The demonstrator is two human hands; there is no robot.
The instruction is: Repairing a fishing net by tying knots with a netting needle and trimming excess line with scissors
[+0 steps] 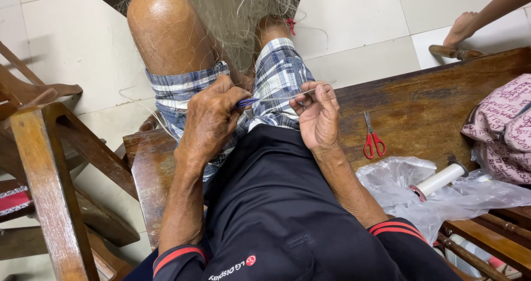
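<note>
My left hand (209,117) is closed around a slim blue netting needle (247,102) whose tip points right. A little to its right, my right hand (317,115) pinches a thin pale strip and strands of fine net between thumb and fingers. The pale fishing net (238,13) drapes over my raised knees and plaid shorts (276,79). A thin line runs between the two hands.
I sit on a dark wooden bench (420,107). On it lie red-handled scissors (372,137), a white thread spool (440,180) on a clear plastic bag (398,181), and a pink patterned bag (503,129). Another person's hand (462,28) rests at the far edge. A wooden chair (44,165) stands left.
</note>
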